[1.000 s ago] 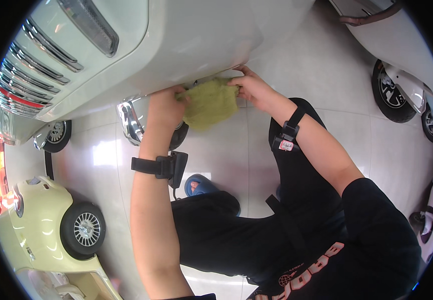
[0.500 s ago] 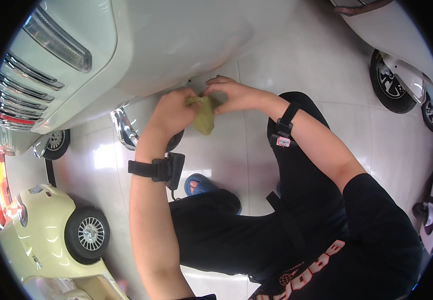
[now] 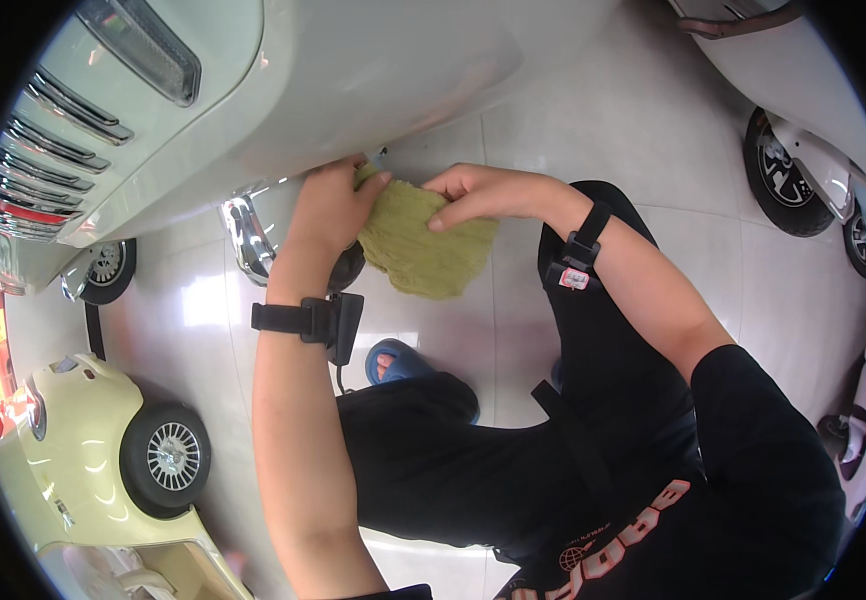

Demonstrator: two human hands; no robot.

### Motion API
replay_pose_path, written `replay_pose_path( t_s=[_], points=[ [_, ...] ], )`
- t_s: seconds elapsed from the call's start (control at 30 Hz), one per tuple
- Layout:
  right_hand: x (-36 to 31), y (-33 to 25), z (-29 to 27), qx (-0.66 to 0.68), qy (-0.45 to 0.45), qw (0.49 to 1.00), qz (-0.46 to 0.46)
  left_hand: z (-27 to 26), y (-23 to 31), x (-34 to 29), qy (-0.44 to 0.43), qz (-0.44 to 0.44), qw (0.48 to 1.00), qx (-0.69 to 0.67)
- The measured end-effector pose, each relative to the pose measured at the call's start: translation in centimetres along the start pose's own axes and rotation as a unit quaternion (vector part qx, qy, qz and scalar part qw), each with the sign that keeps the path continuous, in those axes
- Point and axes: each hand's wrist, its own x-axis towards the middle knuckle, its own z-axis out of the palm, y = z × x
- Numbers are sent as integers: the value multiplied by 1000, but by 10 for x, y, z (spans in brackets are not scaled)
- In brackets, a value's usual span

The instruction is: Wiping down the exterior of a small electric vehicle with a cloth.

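A yellow-green cloth (image 3: 423,245) hangs spread between my two hands, wrinkled and creased. My left hand (image 3: 336,208) grips its upper left corner, thumb on top and the other fingers mostly hidden. With thumb and fingers my right hand (image 3: 483,194) pinches the upper right edge. Just beyond my hands is the pale body panel (image 3: 363,90) of a scooter-like vehicle. Beside my left wrist sit a chrome-trimmed fender (image 3: 247,235) and a dark wheel, partly hidden by my arm and the cloth.
Chrome-slatted vents (image 3: 58,165) run along the body at the upper left. A cream vehicle (image 3: 83,430) with a spoked wheel (image 3: 174,456) stands at the lower left. More vehicles line the right, one with a black wheel (image 3: 788,175). Glossy tiles (image 3: 613,135) cover the floor.
The cloth has gone from a bunched bundle to a spread sheet. My right hand has closed on its edge, and my left hand has shifted slightly up.
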Motion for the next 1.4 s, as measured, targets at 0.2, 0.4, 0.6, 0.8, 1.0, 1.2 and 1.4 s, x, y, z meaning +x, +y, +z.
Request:
replay_pose_path(
  t_s=[0.2, 0.4, 0.6, 0.8, 1.0, 1.2, 1.4],
  points=[
    [1, 0, 2, 45, 47, 997, -34, 9, 12, 7, -18, -54, 998, -17],
    [8, 8, -14, -13, 115, 991, -63, -13, 45, 9, -117, -145, 927, -327],
    [15, 4, -8, 44, 121, 990, -60, -18, 25, 4, -307, -142, 890, -307],
    [21, 5, -8, 92, 177, 980, -10, -21, 15, 5, -297, -206, 877, -317],
    [33, 14, -8, 85, 205, 975, -12, -25, 14, -3, -178, -238, 860, -415],
    [42, 26, -13, 79, 192, 978, -27, -29, 5, -9, -187, -245, 857, -413],
    [33, 8, 6, 58, 152, 986, -18, -34, 10, -17, -213, -231, 851, -420]
  ],
)
